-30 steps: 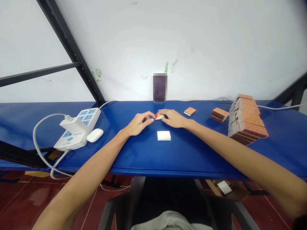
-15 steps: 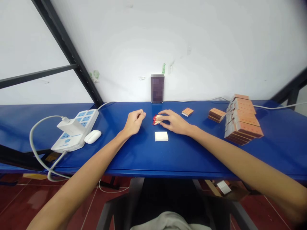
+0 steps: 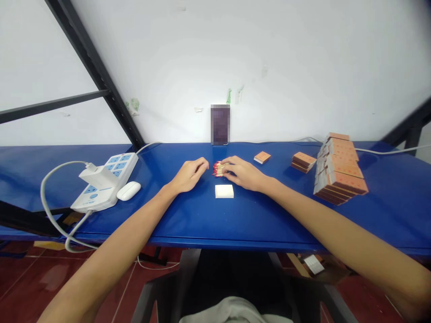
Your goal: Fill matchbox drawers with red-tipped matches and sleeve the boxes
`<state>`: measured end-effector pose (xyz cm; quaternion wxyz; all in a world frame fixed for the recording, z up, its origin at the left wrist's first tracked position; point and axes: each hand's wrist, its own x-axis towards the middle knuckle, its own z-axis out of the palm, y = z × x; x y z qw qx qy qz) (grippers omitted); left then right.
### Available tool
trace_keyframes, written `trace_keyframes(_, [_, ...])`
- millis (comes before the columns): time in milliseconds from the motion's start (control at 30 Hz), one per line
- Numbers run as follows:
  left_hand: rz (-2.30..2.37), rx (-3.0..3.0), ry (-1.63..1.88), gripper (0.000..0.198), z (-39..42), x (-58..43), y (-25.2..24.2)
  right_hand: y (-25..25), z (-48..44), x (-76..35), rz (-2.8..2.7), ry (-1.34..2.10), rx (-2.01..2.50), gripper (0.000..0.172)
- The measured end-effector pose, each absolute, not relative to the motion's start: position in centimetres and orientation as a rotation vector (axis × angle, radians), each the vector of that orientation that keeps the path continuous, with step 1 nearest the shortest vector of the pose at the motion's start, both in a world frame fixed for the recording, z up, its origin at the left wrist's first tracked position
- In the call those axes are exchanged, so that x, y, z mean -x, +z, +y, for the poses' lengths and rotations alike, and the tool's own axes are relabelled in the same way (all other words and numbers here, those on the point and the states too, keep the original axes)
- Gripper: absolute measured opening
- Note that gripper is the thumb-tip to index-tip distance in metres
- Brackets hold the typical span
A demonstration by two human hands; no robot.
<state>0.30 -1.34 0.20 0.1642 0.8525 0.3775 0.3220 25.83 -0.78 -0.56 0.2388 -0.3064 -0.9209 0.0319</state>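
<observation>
A small pile of red-tipped matches point(image 3: 217, 169) lies on the blue table point(image 3: 202, 220). My right hand point(image 3: 243, 172) is at the pile's right side, its thumb and fingertips around the ends of the matchsticks. Left of the pile is my left hand point(image 3: 190, 175), thumb and index finger bent toward each other with a gap between the tips, touching no match. Just below the pile sits a small cream-white box tray point(image 3: 224, 191). One orange matchbox point(image 3: 262, 157) lies beyond my right hand.
A short stack of matchboxes point(image 3: 303, 162) and a large stack point(image 3: 342, 172) stand at the right. On the left are a white power strip point(image 3: 104, 184) with a charger and cable, and a white case point(image 3: 129, 191). A dark pixelated panel point(image 3: 220, 124) stands against the wall.
My left hand has moved slightly right, toward the matches, and its thumb and finger have parted. The matches by my right fingertips look a little more spread.
</observation>
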Motion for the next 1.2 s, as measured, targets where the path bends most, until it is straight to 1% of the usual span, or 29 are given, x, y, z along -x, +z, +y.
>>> trace_keyframes(267, [0.973, -2.314, 0.830, 0.039, -1.1, 0.4, -0.1, -0.7, -0.9, -25.9, -2.523, 0.120, 0.858, 0.020])
trace_keyframes(400, [1.014, -2.390, 0.788, 0.037, -1.3, 0.4, 0.0, -0.7, -0.9, -25.9, -2.505, 0.120, 0.880, 0.019])
trace_keyframes(500, [1.217, -2.484, 0.907, 0.035, -1.7, 0.3, 0.4, -0.5, -1.0, -26.1, -2.485, 0.136, 0.887, 0.019])
trace_keyframes(600, [1.566, -2.450, 0.973, 0.046, -2.1, 0.1, 0.7, -0.4, -1.1, -26.3, -2.486, 0.129, 0.898, 0.018])
trace_keyframes(667, [1.779, -2.424, 0.855, 0.049, -2.2, 0.0, 0.8, -0.3, -1.2, -26.5, -2.501, 0.118, 0.903, 0.018])
trace_keyframes(733, [1.922, -2.426, 0.691, 0.046, -2.3, -0.1, 0.9, -0.2, -1.1, -26.7, -2.520, 0.105, 0.901, 0.020])
trace_keyframes(833, [2.016, -2.422, 0.508, 0.039, -2.5, -0.3, 1.1, -0.2, -1.1, -26.8, -2.543, 0.087, 0.888, 0.025])
trace_keyframes(933, [2.046, -2.411, 0.386, 0.037, -2.5, -0.4, 1.4, -0.2, -1.2, -26.8, -2.563, 0.096, 0.859, 0.027])
trace_keyframes(1000, [2.048, -2.431, 0.348, 0.037, -2.5, -0.3, 1.5, -0.1, -1.2, -26.7, -2.571, 0.099, 0.843, 0.029])
trace_keyframes(1200, [2.009, -2.440, 0.375, 0.036, -2.5, 0.1, 1.9, -0.2, -1.3, -26.6, -2.564, 0.086, 0.850, 0.030])
